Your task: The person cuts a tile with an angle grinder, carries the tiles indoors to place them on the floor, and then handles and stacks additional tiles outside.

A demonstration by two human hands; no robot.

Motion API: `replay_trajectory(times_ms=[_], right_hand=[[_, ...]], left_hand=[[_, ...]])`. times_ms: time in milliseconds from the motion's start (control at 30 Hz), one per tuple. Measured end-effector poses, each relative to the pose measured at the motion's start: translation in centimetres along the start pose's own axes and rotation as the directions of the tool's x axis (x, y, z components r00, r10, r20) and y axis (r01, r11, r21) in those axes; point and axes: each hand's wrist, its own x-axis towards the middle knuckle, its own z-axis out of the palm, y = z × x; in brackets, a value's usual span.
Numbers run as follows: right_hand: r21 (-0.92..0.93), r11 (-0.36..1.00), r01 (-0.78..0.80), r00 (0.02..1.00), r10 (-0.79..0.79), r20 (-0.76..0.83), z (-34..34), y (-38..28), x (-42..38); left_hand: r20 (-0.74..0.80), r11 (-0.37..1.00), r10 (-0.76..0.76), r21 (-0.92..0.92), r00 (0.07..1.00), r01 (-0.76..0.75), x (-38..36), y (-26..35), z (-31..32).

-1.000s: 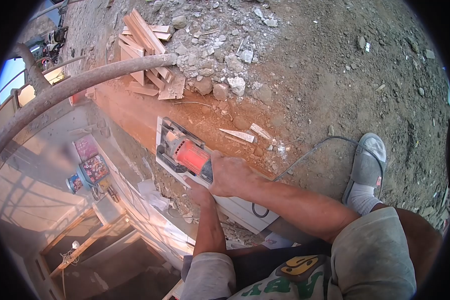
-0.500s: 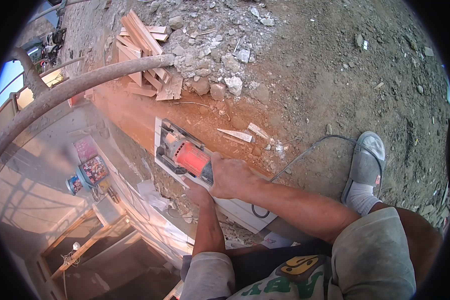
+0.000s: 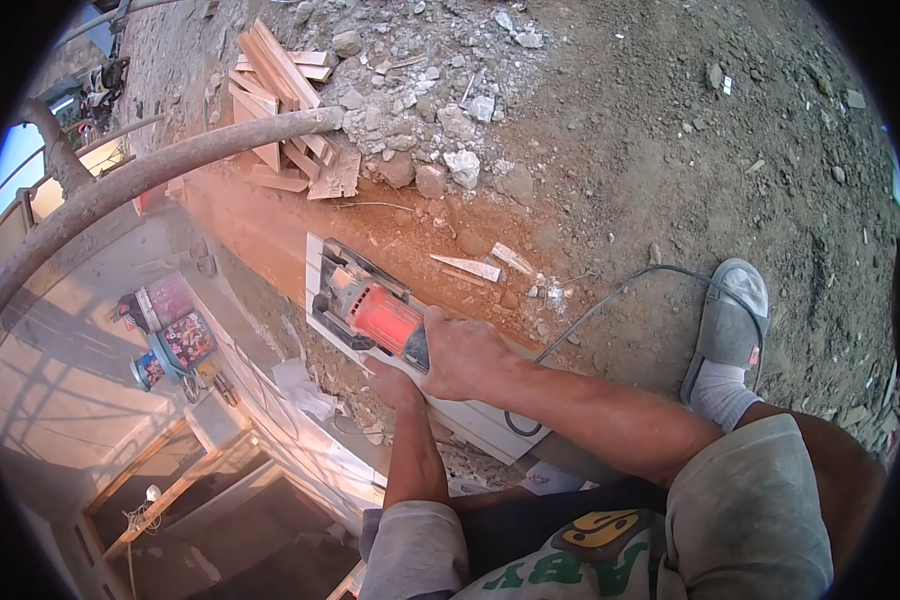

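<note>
A red handheld power saw [image 3: 385, 318] with a dark metal base lies on a long white board [image 3: 478, 420]. My right hand [image 3: 465, 355] is wrapped round the saw's dark rear end. Just below it, my left hand [image 3: 395, 388] grips the board's near edge beside the saw, its far fingers hidden. The blade is hidden from this view. A grey power cord [image 3: 620, 290] loops from near my right forearm across the ground to my foot.
Orange dust covers the ground [image 3: 270, 235] ahead of the saw. Cut wood strips [image 3: 280, 75] lie piled beyond a curved pole [image 3: 190, 155]. Stones and wood slivers [image 3: 467, 268] lie to the right. At lower left, printed buckets [image 3: 187, 340] stand at a lower level by a wooden frame [image 3: 170, 490].
The saw, board and both hands stay almost in place. The view shifts very slightly, and the dust haze over the buckets at the left has thinned.
</note>
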Motion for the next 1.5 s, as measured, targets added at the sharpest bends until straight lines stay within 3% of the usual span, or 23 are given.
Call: replay_trajectory(times_ms=[333,633,800,1433,1500], right_hand=[[0.005,1.0,0.001,1.0,-0.001,0.015,-0.1,0.1,-0.4],[-0.005,1.0,0.004,1.0,-0.004,0.012,0.5,0.7,-0.4],[-0.014,0.999,0.029,1.0,-0.029,0.002,0.5,1.1,-1.1],[-0.027,1.0,0.005,1.0,-0.004,0.015,0.1,1.4,-2.5],[-0.031,1.0,0.004,1.0,-0.004,0.016,0.2,1.5,-2.6]], left_hand=[[-0.023,0.997,0.074,0.006,0.997,-0.074,-0.8,0.5,-0.3],[-0.018,0.985,0.121,0.125,0.993,-0.118,-1.9,1.2,-0.9],[-0.004,0.968,0.219,0.124,0.976,-0.217,-0.1,-0.5,-0.1],[-0.029,0.964,0.214,0.167,0.976,-0.206,-0.5,-0.3,-0.3],[-0.029,0.936,0.273,0.241,0.962,-0.258,-0.3,-0.6,-0.2]])
